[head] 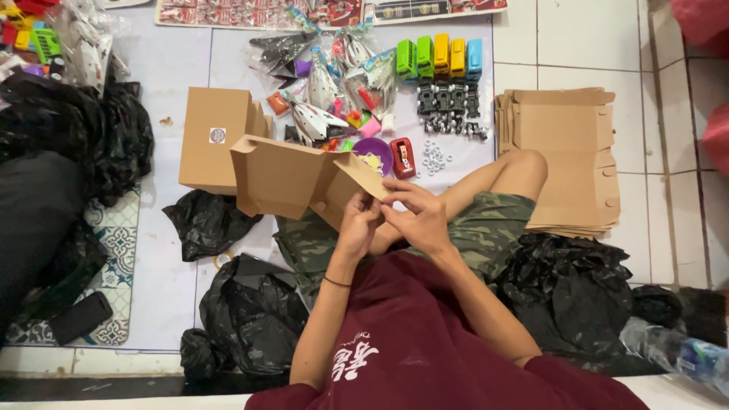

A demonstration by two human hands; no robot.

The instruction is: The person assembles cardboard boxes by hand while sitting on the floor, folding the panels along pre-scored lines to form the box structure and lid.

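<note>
A half-folded brown cardboard box (285, 178) is held up over my lap. My left hand (358, 225) grips its lower right flap from underneath. My right hand (420, 214) pinches the tip of the same flap next to the left hand, fingers pressed together on the cardboard. The box's open side faces left and away from me. A finished brown box with a round sticker (216, 138) lies on the floor just behind it.
A stack of flat cardboard blanks (566, 156) lies at the right by my knee. Bagged toy planes (323, 83), coloured toy blocks (440, 57), a red tape dispenser (402, 158) and a purple bowl (373, 154) lie ahead. Black plastic bags (254, 315) surround me; a phone (80, 317) lies left.
</note>
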